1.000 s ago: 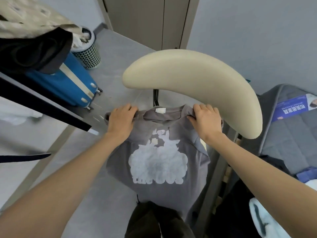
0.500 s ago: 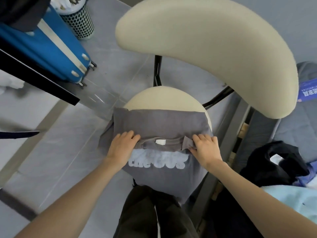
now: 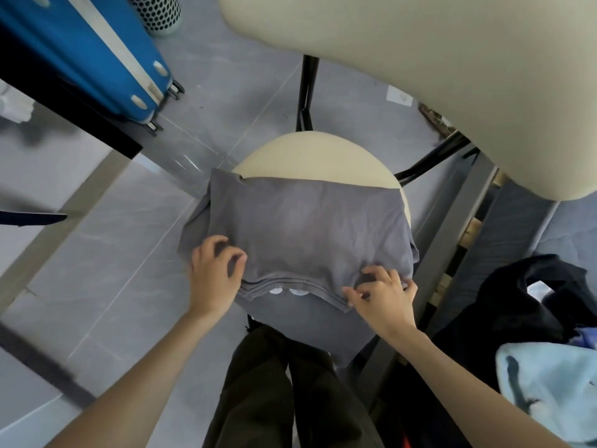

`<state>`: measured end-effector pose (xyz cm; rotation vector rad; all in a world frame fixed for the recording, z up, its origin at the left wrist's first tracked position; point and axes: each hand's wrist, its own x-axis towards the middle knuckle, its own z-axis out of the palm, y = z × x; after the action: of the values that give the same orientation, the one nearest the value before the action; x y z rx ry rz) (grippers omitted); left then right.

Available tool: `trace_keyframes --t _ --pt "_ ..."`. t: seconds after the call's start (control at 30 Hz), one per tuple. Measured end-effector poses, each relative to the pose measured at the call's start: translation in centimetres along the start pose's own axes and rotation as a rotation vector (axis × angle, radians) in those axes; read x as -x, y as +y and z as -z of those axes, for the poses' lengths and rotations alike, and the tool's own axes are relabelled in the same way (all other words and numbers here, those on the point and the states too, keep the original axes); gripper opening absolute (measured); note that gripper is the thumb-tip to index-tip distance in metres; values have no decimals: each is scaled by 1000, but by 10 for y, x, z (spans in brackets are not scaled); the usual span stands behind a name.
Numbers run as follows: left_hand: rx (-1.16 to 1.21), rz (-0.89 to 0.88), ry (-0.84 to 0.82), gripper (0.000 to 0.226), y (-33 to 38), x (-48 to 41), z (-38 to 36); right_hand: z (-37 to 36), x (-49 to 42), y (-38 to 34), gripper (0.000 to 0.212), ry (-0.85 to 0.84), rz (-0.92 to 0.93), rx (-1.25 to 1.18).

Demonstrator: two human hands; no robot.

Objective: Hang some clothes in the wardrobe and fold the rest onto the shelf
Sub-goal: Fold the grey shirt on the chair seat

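A grey T-shirt lies folded into a rectangle on the round cream chair seat. Its layered edge faces me, and a sliver of white print peeks out beneath it. My left hand hovers at the shirt's near left corner with its fingers loosely curled and thumb apart, holding nothing. My right hand is at the near right corner, where thumb and fingers pinch the bunched folded edge. The shirt's lower layer hangs off the seat toward my legs.
The cream chair backrest looms at the top right. A blue suitcase and a perforated bin stand on the grey tiled floor at the upper left. Dark clothes and a light blue garment lie at the right.
The shirt was lowered from in front of the backrest onto the seat and folded over, hiding collar and print. My hands moved to its near corners and the left let go.
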<state>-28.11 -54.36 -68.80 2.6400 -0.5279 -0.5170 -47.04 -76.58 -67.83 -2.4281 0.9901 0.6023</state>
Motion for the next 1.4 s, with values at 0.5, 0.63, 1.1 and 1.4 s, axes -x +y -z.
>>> trace_keyframes --t 0.5,0.63,1.1,1.4 --pt "406 522 14 32 -24 -41 1 6 -42 -67 36 -55 106 -65" --pt "333 625 -58 38 -32 -39 1 9 -54 -87 42 -48 -14 -62" --pt "733 656 -61 38 -14 -157 22 30 -151 -170 51 -131 284 -140" --pt "784 707 169 31 -21 -159 4 27 -166 -179 27 13 158 -24"
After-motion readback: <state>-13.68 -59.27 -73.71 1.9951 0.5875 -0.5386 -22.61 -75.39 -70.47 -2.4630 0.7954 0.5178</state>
